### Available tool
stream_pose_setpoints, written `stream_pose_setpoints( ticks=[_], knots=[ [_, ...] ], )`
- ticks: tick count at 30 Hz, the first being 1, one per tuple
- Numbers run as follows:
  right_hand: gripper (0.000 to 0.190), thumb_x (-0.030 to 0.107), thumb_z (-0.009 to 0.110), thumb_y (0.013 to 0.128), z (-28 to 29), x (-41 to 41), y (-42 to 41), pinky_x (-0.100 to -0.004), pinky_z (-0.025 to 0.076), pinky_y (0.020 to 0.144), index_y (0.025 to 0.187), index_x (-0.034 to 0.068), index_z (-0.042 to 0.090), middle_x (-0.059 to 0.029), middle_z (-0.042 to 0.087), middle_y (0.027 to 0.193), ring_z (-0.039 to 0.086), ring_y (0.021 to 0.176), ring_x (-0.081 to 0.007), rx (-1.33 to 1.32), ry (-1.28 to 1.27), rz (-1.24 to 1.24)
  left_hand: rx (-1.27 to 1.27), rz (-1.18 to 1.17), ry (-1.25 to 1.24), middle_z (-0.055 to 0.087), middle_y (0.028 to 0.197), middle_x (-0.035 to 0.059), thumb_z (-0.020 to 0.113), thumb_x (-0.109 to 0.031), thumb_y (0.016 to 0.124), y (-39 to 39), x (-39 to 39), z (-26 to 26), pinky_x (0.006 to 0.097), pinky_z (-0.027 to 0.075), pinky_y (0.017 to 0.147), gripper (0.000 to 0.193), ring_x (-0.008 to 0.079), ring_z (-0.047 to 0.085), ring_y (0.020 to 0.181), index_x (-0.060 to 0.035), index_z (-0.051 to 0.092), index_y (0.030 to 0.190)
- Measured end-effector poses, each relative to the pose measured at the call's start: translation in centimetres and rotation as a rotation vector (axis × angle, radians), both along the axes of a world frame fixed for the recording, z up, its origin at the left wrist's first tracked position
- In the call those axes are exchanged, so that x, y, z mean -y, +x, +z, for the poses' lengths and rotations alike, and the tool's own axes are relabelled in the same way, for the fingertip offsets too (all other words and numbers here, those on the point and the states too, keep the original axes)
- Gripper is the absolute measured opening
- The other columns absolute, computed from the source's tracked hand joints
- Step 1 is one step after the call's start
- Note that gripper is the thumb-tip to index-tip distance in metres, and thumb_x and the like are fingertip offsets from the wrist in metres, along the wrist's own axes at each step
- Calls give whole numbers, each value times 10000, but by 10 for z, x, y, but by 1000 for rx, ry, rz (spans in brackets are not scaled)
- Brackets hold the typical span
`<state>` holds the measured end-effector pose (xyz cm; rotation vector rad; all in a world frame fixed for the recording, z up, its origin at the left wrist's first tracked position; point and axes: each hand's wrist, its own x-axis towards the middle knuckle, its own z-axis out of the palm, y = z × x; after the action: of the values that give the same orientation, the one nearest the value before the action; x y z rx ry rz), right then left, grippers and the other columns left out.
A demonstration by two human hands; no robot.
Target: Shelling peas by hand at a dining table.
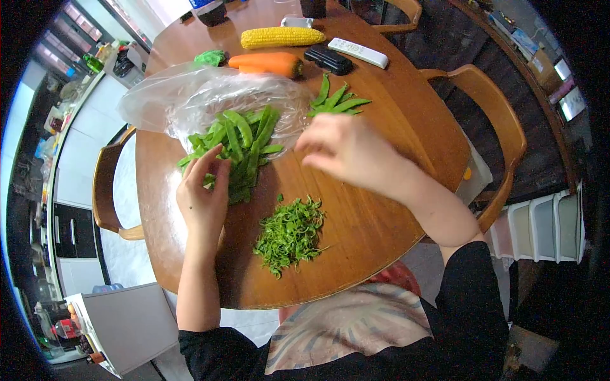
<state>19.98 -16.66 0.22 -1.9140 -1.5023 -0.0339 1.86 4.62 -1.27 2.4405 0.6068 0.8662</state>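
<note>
My left hand (204, 185) is at the near left edge of a heap of green snow pea pods (245, 135), its thumb and index finger apart with nothing visible between them. The heap lies partly on a clear plastic bag (190, 93). My right hand (340, 145), blurred, hovers over the wooden table (367, 224), thumb and fingers apart and no object visible in it. Just beyond it lies a smaller group of pea pods (336, 101). A pile of green trimmed ends and strings (290, 235) rests between my forearms, nearer the table edge.
Farther back lie a carrot (267, 63), a corn cob (283, 37), a black case (329, 59), a white remote control (358, 52) and a green crumpled item (209, 58). A dark bottle (209, 13) stands at the far edge. Wooden chairs flank the table, one at right (505, 119).
</note>
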Motion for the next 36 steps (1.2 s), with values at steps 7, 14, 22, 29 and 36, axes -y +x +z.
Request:
stream_pose_setpoints(
  ticks=[7,14,22,29,36],
  knots=[
    [217,240,811,768,16,30,38,-472,591,773,795,41,727,-194,729,838,730,851,-369,87,-627,-314,93,-75,59,703,936,81,731,-28,901,-4,15,12,297,529,805,255,153,680,865,-55,749,1154],
    [154,183,699,801,18,15,9,-485,566,766,809,37,650,-166,693,843,700,850,-355,117,-212,-111,136,-224,249,702,1009,75,756,-27,820,-2,28,13,384,500,892,367,253,645,942,-121,752,1174],
    [179,70,698,804,-13,-11,-32,-425,524,771,919,33,567,-119,610,900,638,872,-322,145,35,204,16,-344,354,702,865,-44,845,-169,722,-2,40,3,360,414,812,289,183,618,854,-194,782,1004],
    [149,39,697,806,-13,-14,-32,-422,520,782,920,29,602,-113,621,909,631,885,-317,64,133,181,35,-343,324,706,864,-28,846,-157,723,-3,42,7,359,422,818,219,192,628,859,-170,773,929],
    [149,31,700,782,-11,-16,-32,-416,512,753,888,28,595,-111,602,871,612,843,-313,87,203,229,82,-338,288,714,882,-25,844,-147,726,-4,42,7,360,433,827,206,200,635,869,-167,764,915]
  ],
)
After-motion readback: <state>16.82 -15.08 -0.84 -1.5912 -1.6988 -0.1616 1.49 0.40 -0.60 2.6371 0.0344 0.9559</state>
